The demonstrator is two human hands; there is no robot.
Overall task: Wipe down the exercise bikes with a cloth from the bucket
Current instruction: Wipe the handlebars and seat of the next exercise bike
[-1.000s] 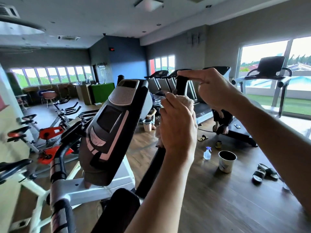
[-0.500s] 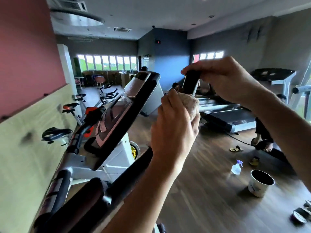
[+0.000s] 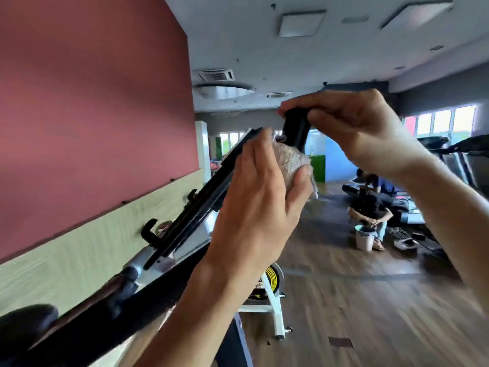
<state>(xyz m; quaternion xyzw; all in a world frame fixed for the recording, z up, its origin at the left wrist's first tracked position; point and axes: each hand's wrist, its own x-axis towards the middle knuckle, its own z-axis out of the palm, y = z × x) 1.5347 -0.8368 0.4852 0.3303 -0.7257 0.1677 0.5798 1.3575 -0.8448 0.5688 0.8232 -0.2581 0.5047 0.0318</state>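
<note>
far left of the handle (image 3: 295, 129): red wall (image 3: 92, 102) over a pale wood panel (image 3: 79, 247), with a black hook (image 3: 148, 231) on it. nearer the handle, on its left: the bike (image 3: 185, 215), its black console seen edge-on and tilted, white frame and yellow-ringed flywheel (image 3: 272, 276) lower down.

just below and left of the handle: left hand (image 3: 260, 197), grip curled round a bunched beige cloth (image 3: 289, 161), thumb under it, fingers over the top. cloth pressed up against the foot of the handle, touching or very nearly so; blur hides the exact contact.

on top of the handle: right hand (image 3: 349, 123), grip closed on the upper end, thumb and fingers pinching it from above to steady it.

right of the handle and well back, on the wooden floor (image 3: 370, 300): a crouching person (image 3: 370, 210) beside a white bucket (image 3: 365, 238); further right, treadmills (image 3: 455, 154) under windows.

step in hand, by the look of it: wiping the upright handle, cloth at its lower part. much of the bike probably still to do.

next move calls for: sliding the cloth along the handle while wrapped round it, then shifting the right grip clear so the covered tip gets wiped too. firm hold needed, since the handle may swing.
</note>
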